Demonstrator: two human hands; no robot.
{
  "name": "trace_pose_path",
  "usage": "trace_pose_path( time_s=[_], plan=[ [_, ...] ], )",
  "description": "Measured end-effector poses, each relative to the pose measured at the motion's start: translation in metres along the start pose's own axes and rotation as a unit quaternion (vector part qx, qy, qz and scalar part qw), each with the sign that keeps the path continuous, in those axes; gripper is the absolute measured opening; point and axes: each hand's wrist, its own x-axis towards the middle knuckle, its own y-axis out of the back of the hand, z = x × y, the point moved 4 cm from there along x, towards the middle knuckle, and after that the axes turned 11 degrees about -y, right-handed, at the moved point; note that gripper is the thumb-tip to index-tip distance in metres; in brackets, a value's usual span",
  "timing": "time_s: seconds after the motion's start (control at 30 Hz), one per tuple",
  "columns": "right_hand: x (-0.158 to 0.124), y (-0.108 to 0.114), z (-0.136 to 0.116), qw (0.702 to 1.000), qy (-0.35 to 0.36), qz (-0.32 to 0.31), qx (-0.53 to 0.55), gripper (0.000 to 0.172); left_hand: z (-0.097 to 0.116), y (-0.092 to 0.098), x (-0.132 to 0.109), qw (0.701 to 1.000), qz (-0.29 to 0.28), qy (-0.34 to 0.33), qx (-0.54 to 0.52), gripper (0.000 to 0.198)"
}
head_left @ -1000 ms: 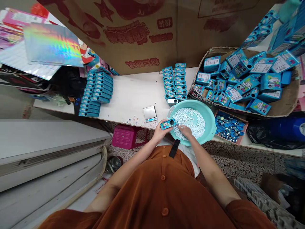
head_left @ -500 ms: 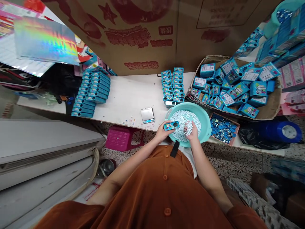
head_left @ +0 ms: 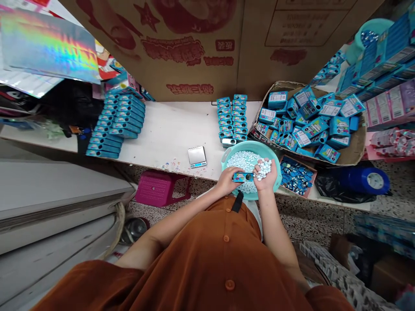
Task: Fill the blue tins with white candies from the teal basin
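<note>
My left hand (head_left: 228, 181) grips a small blue candy box (head_left: 240, 177) with a dark round hole near its right end. Cupped palm up, my right hand (head_left: 268, 180) holds a heap of small white candies (head_left: 263, 168), right beside the box's holed end. Both hands are over a turquoise basin (head_left: 275, 151), which has many more loose white candies (head_left: 243, 159) in it. Just behind the basin, two columns of blue boxes (head_left: 240, 116) stand on the white table (head_left: 171, 125). A small digital scale (head_left: 197, 156) lies left of the basin.
On the right are a carton full of blue boxes (head_left: 311, 121) and a tray of blue and silver caps (head_left: 295, 176). More stacked blue boxes (head_left: 118, 121) stand at left. A large cardboard box (head_left: 201, 47) closes off the back. A pink stool (head_left: 155, 188) is below the table edge.
My right hand has turned and come up with the candies in its palm. My left hand has brought the box right and closer to it. The view has shifted slightly.
</note>
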Motion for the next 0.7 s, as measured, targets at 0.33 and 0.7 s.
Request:
trace_pose_path(
  time_s=[0.33, 0.7],
  plan=[
    [-0.009, -0.016, -0.001, 0.997, 0.048, 0.041, -0.052, 0.026, 0.013, 0.007, 0.008, 0.994, -0.041, 0.018, 0.096, 0.039],
    [-0.01, -0.026, 0.0, 0.995, 0.083, 0.019, -0.049, 0.035, 0.017, 0.013, 0.016, 0.995, -0.029, 0.032, 0.089, 0.04]
  ],
)
